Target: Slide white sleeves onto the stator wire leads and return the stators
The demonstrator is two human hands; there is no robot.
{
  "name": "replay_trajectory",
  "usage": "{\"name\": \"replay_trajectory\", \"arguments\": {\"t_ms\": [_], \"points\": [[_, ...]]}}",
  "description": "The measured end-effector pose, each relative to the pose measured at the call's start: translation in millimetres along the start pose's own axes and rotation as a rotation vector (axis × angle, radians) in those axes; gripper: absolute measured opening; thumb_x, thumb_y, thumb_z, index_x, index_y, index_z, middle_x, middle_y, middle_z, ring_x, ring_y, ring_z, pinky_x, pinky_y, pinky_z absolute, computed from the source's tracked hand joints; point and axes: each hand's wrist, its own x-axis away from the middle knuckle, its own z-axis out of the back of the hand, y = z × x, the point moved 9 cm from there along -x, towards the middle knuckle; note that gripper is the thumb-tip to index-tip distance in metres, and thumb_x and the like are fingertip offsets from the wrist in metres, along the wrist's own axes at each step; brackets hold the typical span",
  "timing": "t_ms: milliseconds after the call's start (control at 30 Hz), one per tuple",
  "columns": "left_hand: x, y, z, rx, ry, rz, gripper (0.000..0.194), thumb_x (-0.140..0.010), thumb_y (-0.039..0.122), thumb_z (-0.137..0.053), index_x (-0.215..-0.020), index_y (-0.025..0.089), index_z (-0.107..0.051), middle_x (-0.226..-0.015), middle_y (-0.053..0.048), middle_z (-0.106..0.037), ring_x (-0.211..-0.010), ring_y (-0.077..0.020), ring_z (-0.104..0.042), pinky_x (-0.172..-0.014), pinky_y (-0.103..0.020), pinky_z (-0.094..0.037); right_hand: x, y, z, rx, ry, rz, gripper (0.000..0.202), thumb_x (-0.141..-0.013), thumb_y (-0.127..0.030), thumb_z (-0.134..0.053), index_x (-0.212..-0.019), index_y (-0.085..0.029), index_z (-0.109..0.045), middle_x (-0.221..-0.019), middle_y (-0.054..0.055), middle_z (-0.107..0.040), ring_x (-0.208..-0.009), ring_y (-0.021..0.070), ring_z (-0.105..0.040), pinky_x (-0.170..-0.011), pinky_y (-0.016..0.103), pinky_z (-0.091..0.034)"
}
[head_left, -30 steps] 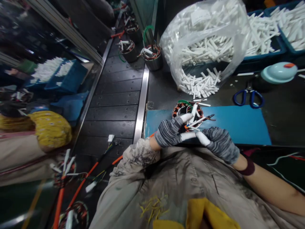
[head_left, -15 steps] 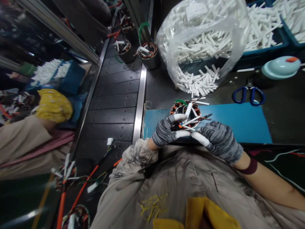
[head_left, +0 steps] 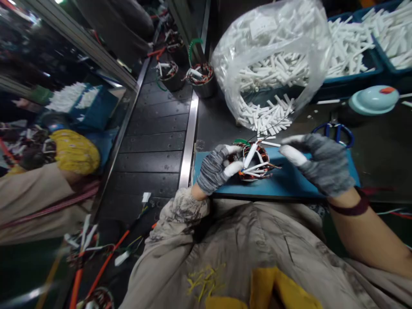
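Note:
A motor stator [head_left: 264,151] with copper windings stands on a blue mat [head_left: 291,182] in front of me. White sleeves [head_left: 250,155] and wire ends stick out over its top, and a green loop shows at its far rim. My left hand [head_left: 216,168], in a grey knit glove with white fingertips, holds the stator's left side, thumb and forefinger at the rim and wires. To the right, apart from the stator, my right hand [head_left: 322,161] hovers over the mat in a matching glove. Its thumb and forefinger are parted, and I see nothing between them.
Behind the mat lies a clear plastic bag [head_left: 227,56] of white sleeves, some spilled out. Blue-handled scissors [head_left: 346,136] and a light-blue lidded container [head_left: 373,101] are at the right. A slatted conveyor [head_left: 151,148] runs at left; beyond it sits a person in a yellow sleeve [head_left: 75,148].
My right hand has left the stator's wires and moved right and up, its fingers parting. My left hand stays at the stator's left side, slightly further left.

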Motion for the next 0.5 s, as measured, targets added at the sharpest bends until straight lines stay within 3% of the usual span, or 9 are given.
{"name": "replay_trajectory", "arguments": {"t_ms": [100, 200, 300, 367, 433, 500], "points": [[-17, 6, -3.4, -0.162, 0.008, -0.019, 0.038, -0.109, 0.038, -0.057, -0.139, 0.018, -0.069, -0.128, -0.011, -0.076, -0.114, -0.0225, -0.073, -0.104, -0.039, -0.059, -31, 5, -29, -0.222, -0.159, 0.059, 0.035, -0.092, -0.053, -0.073, -0.108, -0.024, -0.084, -0.103, 0.007, -0.084, -0.097, 0.029, -0.078, -0.09, 0.044, -0.063], [-25, 13, -14.2, -0.283, -0.028, -0.097, 0.036, -0.11, 0.034, -0.051, -0.135, 0.019, -0.072, -0.124, -0.01, -0.076, -0.117, -0.0235, -0.07, -0.108, -0.041, -0.056, -38, -3, -45, -0.354, -0.204, 0.105, 0.029, -0.096, -0.05, -0.07, -0.105, -0.026, -0.085, -0.1, 0.003, -0.084, -0.09, 0.0254, -0.078, -0.086, 0.04, -0.063], [-22, 16, -23.7, -0.416, -0.096, -0.171, 0.031, -0.106, 0.035, -0.057, -0.124, 0.021, -0.078, -0.115, -0.01, -0.075, -0.11, -0.0245, -0.069, -0.102, -0.042, -0.056, -23, -14, -38, -0.254, -0.157, 0.181, 0.025, -0.096, -0.047, -0.072, -0.101, -0.027, -0.086, -0.093, 0.005, -0.084, -0.084, 0.0263, -0.077, -0.08, 0.04, -0.061], [-20, 15, -22.4, -0.522, -0.101, -0.176, 0.027, -0.101, 0.04, -0.066, -0.111, 0.02, -0.082, -0.121, -0.012, -0.073, -0.114, -0.0276, -0.068, -0.104, -0.045, -0.055, -10, -17, -28, -0.194, -0.112, 0.223, 0.021, -0.097, -0.043, -0.073, -0.101, -0.028, -0.087, -0.092, 0.006, -0.084, -0.085, 0.027, -0.078, -0.08, 0.041, -0.06], [-20, 14, -15.5, -0.601, -0.078, -0.155, 0.029, -0.096, 0.046, -0.073, -0.097, 0.019, -0.082, -0.133, -0.014, -0.07, -0.122, -0.0316, -0.065, -0.11, -0.05, -0.052, -1, -13, -21, -0.271, -0.108, 0.22, 0.017, -0.097, -0.04, -0.074, -0.103, -0.029, -0.087, -0.095, 0.005, -0.085, -0.087, 0.0262, -0.079, -0.082, 0.04, -0.062], [-20, 16, -4.3, -0.584, -0.018, -0.129, 0.029, -0.095, 0.046, -0.075, -0.089, 0.018, -0.079, -0.138, -0.014, -0.068, -0.124, -0.031, -0.066, -0.112, -0.049, -0.053, 3, -9, -22, -0.432, -0.186, 0.218, 0.017, -0.097, -0.037, -0.076, -0.11, -0.033, -0.086, -0.105, 0.003, -0.085, -0.096, 0.0255, -0.08, -0.089, 0.039, -0.064]]}}
